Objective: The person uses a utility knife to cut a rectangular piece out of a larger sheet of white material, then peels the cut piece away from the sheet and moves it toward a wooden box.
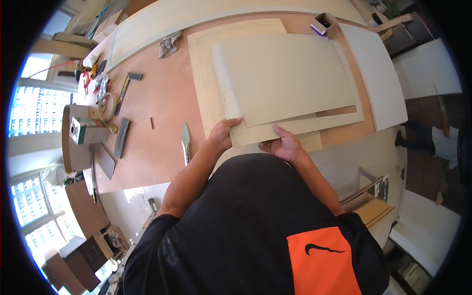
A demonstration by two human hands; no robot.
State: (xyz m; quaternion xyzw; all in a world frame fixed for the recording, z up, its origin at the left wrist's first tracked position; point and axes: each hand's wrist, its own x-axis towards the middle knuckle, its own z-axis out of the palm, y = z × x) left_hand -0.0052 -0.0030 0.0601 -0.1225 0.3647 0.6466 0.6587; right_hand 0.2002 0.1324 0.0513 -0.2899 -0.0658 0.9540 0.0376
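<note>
A thin pale sheet (290, 73) with a whitish band along its left edge lies in front of me. A long narrow slit runs along its near side, leaving a strip (314, 124) between slit and near edge. My left hand (223, 132) grips the sheet's near left corner, thumb on top. My right hand (285, 146) pinches the near edge a little further right, thumb above and fingers below. Under the sheet is a larger pale board (199, 69). To the left of my left hand lies a flat-bladed scraper (185, 140).
On the reddish table (162, 93) are a try square (125, 91), a tape roll (106, 106), a dark block (121, 137), a rag (169, 44) and a tin (88, 130). A white panel (373, 73) flanks the right side. Another person (445, 142) is at the far right.
</note>
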